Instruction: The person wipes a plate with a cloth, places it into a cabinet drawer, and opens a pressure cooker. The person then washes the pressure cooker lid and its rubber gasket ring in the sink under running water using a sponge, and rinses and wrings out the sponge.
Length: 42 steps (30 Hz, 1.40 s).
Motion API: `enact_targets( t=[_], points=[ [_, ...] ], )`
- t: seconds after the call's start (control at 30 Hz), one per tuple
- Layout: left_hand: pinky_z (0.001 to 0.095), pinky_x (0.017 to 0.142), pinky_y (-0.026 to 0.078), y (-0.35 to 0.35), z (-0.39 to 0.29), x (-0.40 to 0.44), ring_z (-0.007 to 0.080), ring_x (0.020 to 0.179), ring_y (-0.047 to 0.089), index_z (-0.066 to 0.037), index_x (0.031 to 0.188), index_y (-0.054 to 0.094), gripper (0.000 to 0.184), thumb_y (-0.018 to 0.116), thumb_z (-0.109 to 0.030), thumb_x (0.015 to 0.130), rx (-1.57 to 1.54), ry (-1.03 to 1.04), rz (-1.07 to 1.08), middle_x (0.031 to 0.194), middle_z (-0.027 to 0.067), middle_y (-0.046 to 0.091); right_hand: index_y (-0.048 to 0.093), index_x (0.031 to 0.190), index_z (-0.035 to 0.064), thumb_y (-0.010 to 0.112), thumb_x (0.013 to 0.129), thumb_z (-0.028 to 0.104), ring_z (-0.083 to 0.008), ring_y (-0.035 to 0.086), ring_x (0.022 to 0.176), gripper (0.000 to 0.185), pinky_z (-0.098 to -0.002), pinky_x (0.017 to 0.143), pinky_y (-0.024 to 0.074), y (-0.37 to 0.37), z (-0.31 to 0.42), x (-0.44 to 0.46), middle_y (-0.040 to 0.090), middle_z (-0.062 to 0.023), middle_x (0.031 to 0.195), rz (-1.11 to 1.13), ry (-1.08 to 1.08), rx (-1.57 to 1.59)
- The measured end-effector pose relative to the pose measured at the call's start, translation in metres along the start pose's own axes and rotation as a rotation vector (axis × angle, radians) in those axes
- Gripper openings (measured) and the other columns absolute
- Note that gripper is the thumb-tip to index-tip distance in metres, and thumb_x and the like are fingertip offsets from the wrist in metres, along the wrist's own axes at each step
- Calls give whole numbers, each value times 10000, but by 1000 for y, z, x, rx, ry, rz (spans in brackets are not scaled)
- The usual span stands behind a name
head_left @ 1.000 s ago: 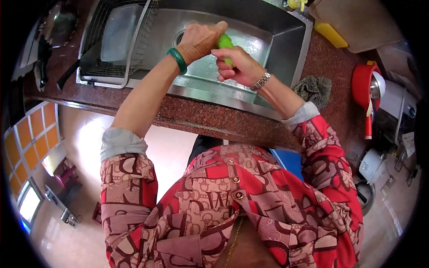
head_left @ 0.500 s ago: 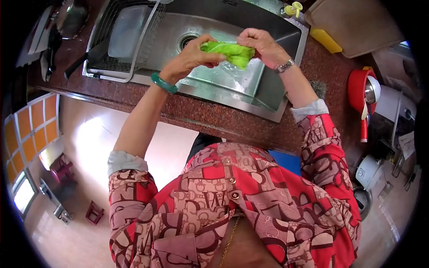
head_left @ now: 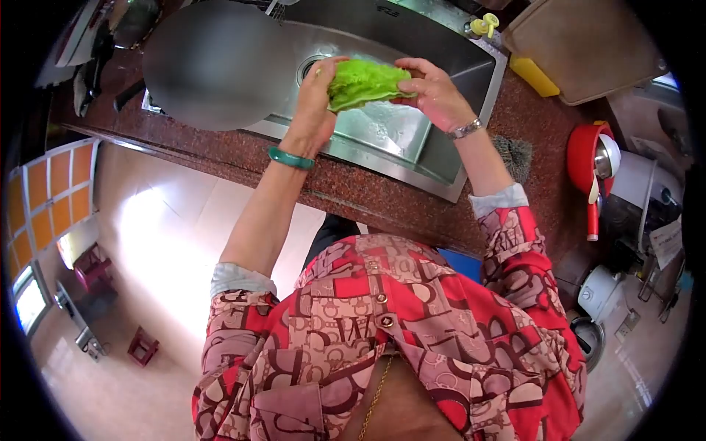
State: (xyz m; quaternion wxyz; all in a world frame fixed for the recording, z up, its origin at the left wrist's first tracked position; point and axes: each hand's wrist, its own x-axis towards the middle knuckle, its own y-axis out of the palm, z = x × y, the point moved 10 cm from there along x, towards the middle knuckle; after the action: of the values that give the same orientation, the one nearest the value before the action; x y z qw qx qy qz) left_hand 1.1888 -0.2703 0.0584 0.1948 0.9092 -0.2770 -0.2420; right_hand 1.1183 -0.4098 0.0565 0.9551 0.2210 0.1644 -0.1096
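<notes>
A bright green lettuce leaf is stretched between my two hands above the metal sink. My left hand, with a green bangle at its wrist, grips the leaf's left end. The right end is pinched by my right hand, which wears a metal watch. Below the leaf the sink bottom looks wet, and the drain shows partly behind my left hand.
A blurred grey round patch covers the sink's left side. Right of the sink lie a scrubbing pad, a yellow block, a brown board and a red pan. A yellow pump top stands behind. Knives lie far left.
The leaf has been spread wider and turned so more of its ruffled face shows. My left hand has rotated more upright and shifted right. A blurred patch now hides the dish rack.
</notes>
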Motion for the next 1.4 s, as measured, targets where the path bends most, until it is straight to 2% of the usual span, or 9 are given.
enact_targets(
  t=[0.13, 0.27, 0.43, 0.7, 0.93, 1.1, 1.2, 1.27, 1.4],
  points=[
    [338, 827, 485, 11, 22, -2, 206, 986, 559, -25, 1104, 522, 335, 561, -260, 868, -378, -118, 64, 1067, 100, 570, 366, 1251, -5, 564, 743, -44, -223, 521, 1033, 546, -349, 847, 478, -10, 18, -5, 459, -107, 1205, -128, -249, -114],
    [320, 762, 505, 10, 12, -11, 193, 893, 582, -31, 1088, 541, 341, 653, -181, 803, -223, -60, 27, 999, 79, 592, 466, 1194, 27, 577, 837, 157, -212, 545, 1021, 396, -360, 857, 464, 8, -13, -11, 548, -83, 1129, 61, 228, 311],
    [301, 761, 500, 15, 10, -14, 166, 878, 577, -25, 1061, 544, 337, 675, -164, 784, -198, -18, 26, 974, 78, 592, 528, 1125, 68, 582, 851, 243, -193, 567, 987, 329, -385, 838, 475, 12, -17, -21, 586, -65, 1069, 31, 234, 122],
    [273, 656, 519, 19, 10, -22, 144, 783, 593, -15, 988, 528, 257, 648, -152, 807, -21, 69, -137, 894, 53, 596, 594, 937, 56, 624, 811, 144, -91, 578, 567, 156, -222, 413, 443, 10, 23, -23, 619, -6, 768, -188, -215, -184],
    [322, 683, 521, 28, 18, -18, 193, 841, 595, 1, 1091, 444, 303, 579, -102, 840, -213, -1, 29, 1011, 115, 560, 598, 941, 36, 631, 790, 119, -96, 568, 592, 176, -229, 479, 452, 3, 19, -27, 612, -18, 761, -185, -167, 51],
    [390, 884, 393, 6, 10, -33, 239, 1074, 481, -79, 1222, 371, 460, 565, -243, 838, -92, -23, -56, 1162, 124, 494, 617, 937, 7, 620, 761, 98, -158, 606, 753, 198, -269, 670, 470, -5, 104, -82, 643, -84, 836, -611, -530, -459],
    [364, 844, 416, -7, 18, -35, 233, 1022, 504, -78, 1178, 411, 421, 564, -284, 844, -127, -58, -131, 1110, 109, 512, 629, 890, 67, 586, 712, 99, -276, 621, 753, 186, -353, 681, 481, 16, 79, -70, 642, -127, 858, -342, -803, -1213],
    [339, 791, 429, -9, 20, -39, 216, 935, 539, -79, 1106, 460, 326, 555, -262, 854, -133, -70, -150, 1010, 89, 545, 627, 864, 89, 572, 693, 119, -330, 601, 761, 182, -390, 682, 476, -16, 26, -38, 627, -135, 832, -147, -233, -1475],
    [318, 740, 433, -19, 9, -52, 198, 841, 562, -71, 1029, 487, 233, 545, -221, 861, -113, -32, -194, 895, 67, 560, 630, 894, 27, 655, 732, 92, -111, 579, 685, 177, -263, 631, 460, -65, 83, -33, 639, -46, 753, -368, -376, -516]
  ],
)
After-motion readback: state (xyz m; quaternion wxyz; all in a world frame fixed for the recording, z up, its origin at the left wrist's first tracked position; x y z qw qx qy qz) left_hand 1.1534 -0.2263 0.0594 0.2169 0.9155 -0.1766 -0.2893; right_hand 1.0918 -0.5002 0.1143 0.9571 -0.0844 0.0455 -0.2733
